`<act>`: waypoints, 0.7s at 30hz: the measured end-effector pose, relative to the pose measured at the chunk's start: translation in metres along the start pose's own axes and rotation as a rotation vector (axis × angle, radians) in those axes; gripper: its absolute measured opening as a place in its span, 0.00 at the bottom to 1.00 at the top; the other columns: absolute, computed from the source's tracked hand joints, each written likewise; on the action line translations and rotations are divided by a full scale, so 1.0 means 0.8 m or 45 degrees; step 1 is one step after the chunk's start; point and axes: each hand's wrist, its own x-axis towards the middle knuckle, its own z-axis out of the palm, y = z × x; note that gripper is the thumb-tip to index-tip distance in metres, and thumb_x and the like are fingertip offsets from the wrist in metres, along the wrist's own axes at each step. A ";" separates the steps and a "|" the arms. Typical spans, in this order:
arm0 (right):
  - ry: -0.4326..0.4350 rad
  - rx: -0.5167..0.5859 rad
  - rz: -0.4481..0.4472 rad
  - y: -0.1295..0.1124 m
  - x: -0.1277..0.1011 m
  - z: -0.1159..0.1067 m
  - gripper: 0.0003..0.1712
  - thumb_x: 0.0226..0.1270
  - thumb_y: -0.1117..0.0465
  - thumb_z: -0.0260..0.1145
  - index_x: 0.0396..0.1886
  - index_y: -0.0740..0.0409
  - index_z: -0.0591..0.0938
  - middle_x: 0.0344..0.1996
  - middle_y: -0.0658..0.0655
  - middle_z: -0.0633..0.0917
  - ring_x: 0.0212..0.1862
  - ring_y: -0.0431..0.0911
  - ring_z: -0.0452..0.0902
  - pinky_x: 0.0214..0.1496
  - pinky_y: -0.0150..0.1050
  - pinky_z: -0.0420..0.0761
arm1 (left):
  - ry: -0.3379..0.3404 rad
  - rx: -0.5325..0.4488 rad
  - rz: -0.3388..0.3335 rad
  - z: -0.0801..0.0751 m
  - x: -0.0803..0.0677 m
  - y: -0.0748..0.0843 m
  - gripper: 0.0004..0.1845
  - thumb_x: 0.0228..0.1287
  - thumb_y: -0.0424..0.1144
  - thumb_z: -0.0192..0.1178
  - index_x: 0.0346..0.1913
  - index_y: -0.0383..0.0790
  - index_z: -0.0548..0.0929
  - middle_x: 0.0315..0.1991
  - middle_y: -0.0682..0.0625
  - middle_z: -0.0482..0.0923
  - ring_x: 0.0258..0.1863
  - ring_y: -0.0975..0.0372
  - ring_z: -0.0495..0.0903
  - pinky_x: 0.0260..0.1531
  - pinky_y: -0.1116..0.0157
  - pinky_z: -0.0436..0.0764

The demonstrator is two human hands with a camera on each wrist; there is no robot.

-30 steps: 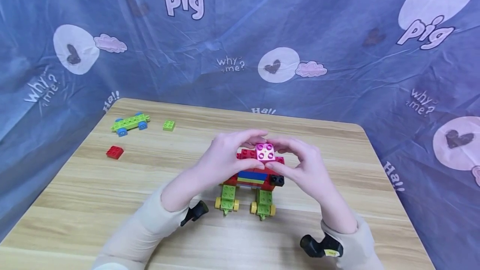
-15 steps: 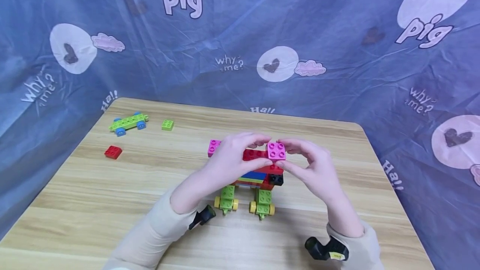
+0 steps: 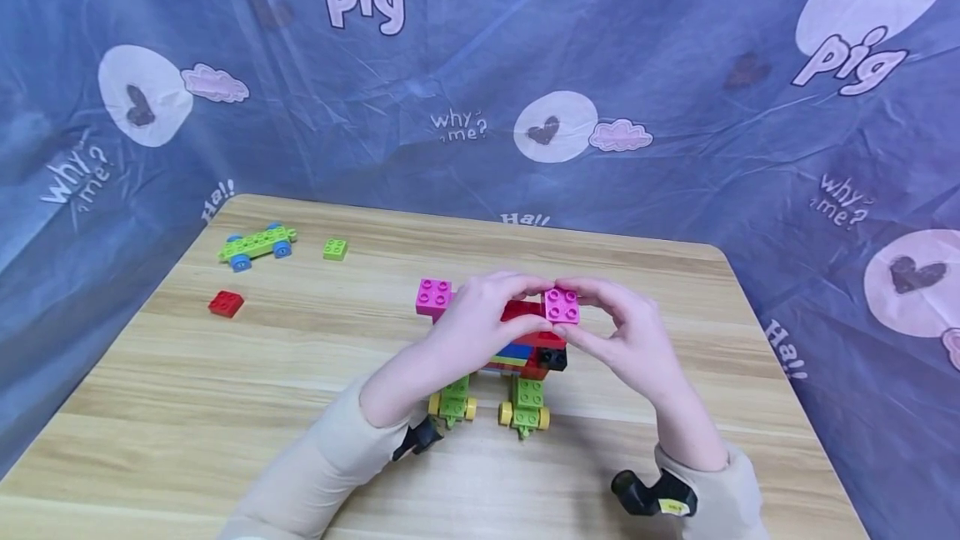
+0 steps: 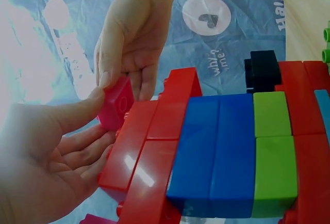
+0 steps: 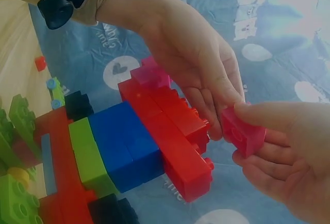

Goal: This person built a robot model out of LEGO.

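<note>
1. Both hands met over the brick model, a red, blue and green block build on green wheeled bases, which stood on the wooden table. I take the model as my landmark.

2. The right hand pinched a pink brick between thumb and forefinger, the other fingers loosely curled. The brick sat at the model's upper right corner; from the right wrist view it hung just off the end of the top red row, not yet seated.

3. The left hand had its thumb and fingertips closed on the same brick from the model's left side, palm over the red top.

4. A second pink brick sat at the model's upper left end.

5. To seat the brick well, I judged it needed squaring to the red studs first, then a straight press down, with one hand bracing the model so its wheels would not roll.

6. Well left of the model lay a red brick, a small green brick and a green wheeled base.
</note>
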 end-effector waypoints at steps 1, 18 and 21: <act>0.000 -0.011 -0.005 0.001 0.000 0.000 0.30 0.42 0.78 0.76 0.50 0.67 0.83 0.45 0.61 0.87 0.47 0.31 0.81 0.55 0.20 0.75 | 0.001 0.004 -0.004 0.001 0.001 0.000 0.24 0.60 0.42 0.68 0.59 0.39 0.81 0.57 0.48 0.82 0.56 0.59 0.81 0.57 0.63 0.80; 0.001 0.002 0.056 0.016 -0.009 -0.004 0.25 0.43 0.78 0.76 0.46 0.67 0.84 0.39 0.61 0.88 0.44 0.29 0.81 0.53 0.20 0.76 | -0.064 0.113 0.002 0.004 0.008 -0.003 0.25 0.59 0.42 0.69 0.59 0.40 0.81 0.58 0.47 0.81 0.60 0.56 0.78 0.62 0.58 0.76; 0.001 0.036 0.099 0.023 -0.011 -0.005 0.24 0.44 0.79 0.75 0.46 0.68 0.83 0.38 0.62 0.88 0.43 0.27 0.81 0.53 0.20 0.76 | -0.093 0.153 -0.004 0.003 0.010 -0.003 0.25 0.59 0.41 0.70 0.59 0.39 0.81 0.58 0.48 0.82 0.59 0.57 0.79 0.62 0.58 0.76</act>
